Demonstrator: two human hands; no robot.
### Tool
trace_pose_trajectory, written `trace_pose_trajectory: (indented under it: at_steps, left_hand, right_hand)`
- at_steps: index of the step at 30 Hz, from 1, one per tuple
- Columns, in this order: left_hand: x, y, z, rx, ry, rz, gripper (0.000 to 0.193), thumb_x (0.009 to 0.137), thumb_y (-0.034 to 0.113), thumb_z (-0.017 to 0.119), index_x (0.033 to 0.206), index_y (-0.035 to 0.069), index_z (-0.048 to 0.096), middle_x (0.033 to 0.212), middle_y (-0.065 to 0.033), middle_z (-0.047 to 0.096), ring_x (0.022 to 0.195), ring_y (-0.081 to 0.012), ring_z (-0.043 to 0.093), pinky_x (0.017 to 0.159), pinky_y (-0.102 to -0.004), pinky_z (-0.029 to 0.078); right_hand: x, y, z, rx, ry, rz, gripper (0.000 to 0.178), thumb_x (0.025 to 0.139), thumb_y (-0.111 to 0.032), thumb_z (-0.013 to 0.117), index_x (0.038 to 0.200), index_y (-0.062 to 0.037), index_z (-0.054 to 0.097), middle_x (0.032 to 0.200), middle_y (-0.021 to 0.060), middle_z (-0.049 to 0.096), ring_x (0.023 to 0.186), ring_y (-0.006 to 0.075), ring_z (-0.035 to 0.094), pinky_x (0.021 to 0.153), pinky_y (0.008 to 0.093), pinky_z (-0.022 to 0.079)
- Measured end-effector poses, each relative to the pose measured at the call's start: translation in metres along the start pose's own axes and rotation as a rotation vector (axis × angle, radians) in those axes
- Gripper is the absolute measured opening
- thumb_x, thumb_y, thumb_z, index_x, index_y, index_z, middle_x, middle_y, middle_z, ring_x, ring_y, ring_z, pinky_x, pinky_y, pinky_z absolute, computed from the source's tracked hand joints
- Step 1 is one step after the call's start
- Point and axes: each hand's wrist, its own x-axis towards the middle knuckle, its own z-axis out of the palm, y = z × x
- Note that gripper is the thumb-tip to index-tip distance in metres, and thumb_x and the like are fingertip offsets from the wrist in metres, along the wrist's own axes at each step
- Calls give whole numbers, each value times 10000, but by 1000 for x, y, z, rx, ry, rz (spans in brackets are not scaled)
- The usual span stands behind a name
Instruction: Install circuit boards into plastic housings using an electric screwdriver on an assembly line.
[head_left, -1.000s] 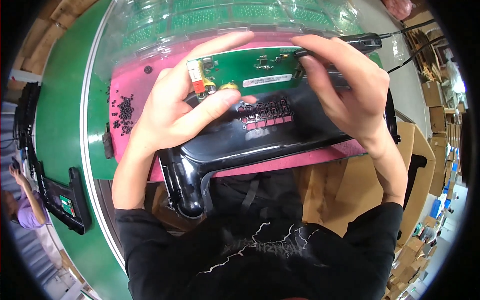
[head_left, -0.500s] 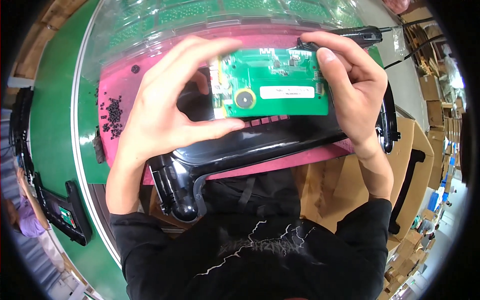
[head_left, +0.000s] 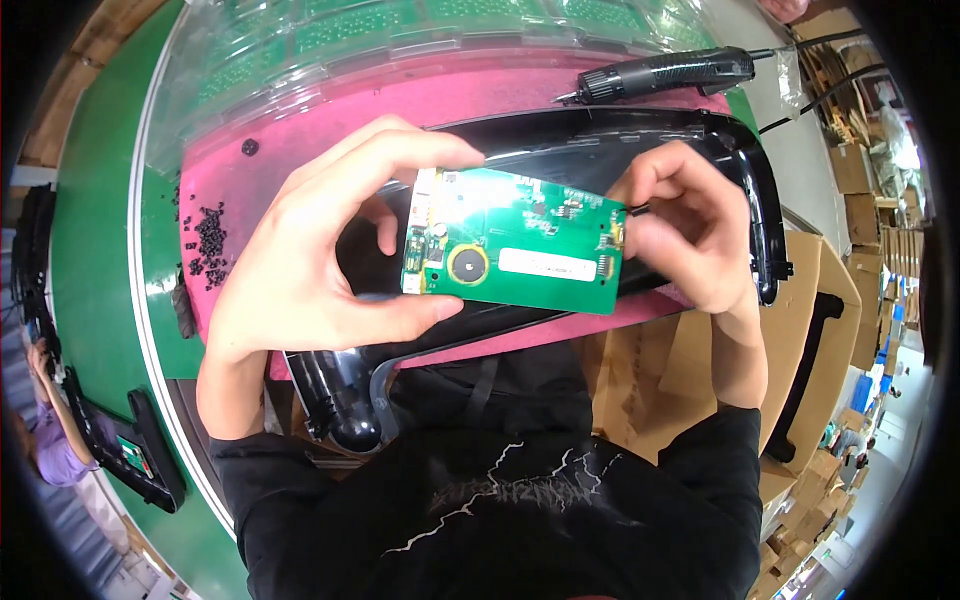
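Note:
A green circuit board (head_left: pixel 540 235) with a white label strip and a round black disc is held up, tilted, over a glossy black plastic housing (head_left: pixel 510 135). My left hand (head_left: pixel 310 240) grips the board's left end, fingers along the far edge and thumb on the near edge. At the board's right end, my right hand (head_left: pixel 690 225) is closed in a pinch. A small black piece (head_left: pixel 637 210) shows at those fingertips; its kind is too small to tell. The housing lies on a pink mat (head_left: pixel 330 120), partly hidden by my hands and the board.
A black electric screwdriver (head_left: pixel 665 75) lies beyond the housing. Loose black screws (head_left: pixel 210 240) are heaped on the mat's left, with a small round black part (head_left: pixel 250 147) farther back. Clear plastic trays (head_left: pixel 400 50) stand behind. An open cardboard box (head_left: pixel 810 330) is at right; another person's arm (head_left: pixel 50 385) shows far left.
The board has come nearer to me and tilted, its right end lower. My right hand has shifted from the board's far right corner to its right end and curled its fingers. The screwdriver is now uncovered.

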Motion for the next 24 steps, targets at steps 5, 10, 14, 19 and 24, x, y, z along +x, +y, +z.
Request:
trace_pose_trajectory:
  at_steps: [5,10,14,19,24]
  left_hand:
    - [-3,-3,3,113,-9,2,684,555,91,822,1206,31,621,1030,-78,609,851,-161,596,612,-259,482]
    - [-6,-9,4,94,-13,-31,653,562,110,836,1176,40,627,1019,-69,616,830,-151,587,575,-253,459]
    - [-9,-9,3,191,-102,-131,647,612,110,821,1211,38,587,997,-61,577,813,-153,562,579,-249,453]
    - [-15,-13,6,345,-87,-154,683,629,95,798,1250,36,520,1037,-89,529,779,-207,541,660,-319,463]
    - [-19,-6,3,442,-78,-238,681,618,100,812,1230,39,521,1119,-115,528,821,-284,564,714,-378,473]
  right_hand:
    - [3,23,-8,-353,-144,-187,861,480,-360,990,1121,-2,540,1067,129,628,944,178,589,768,303,470]
    - [5,27,4,-518,-102,-294,633,538,-251,940,1018,19,627,959,134,658,779,208,620,727,312,508]
    - [10,26,6,-556,-87,-331,545,575,-167,897,1019,2,631,910,115,646,786,226,636,713,314,521]
    - [20,28,10,-610,-55,-274,531,594,-130,844,1059,-13,616,956,104,649,822,237,631,723,319,522]
    - [24,27,20,-627,-46,-247,544,654,-69,818,1156,-20,614,1181,133,615,993,284,622,846,351,528]
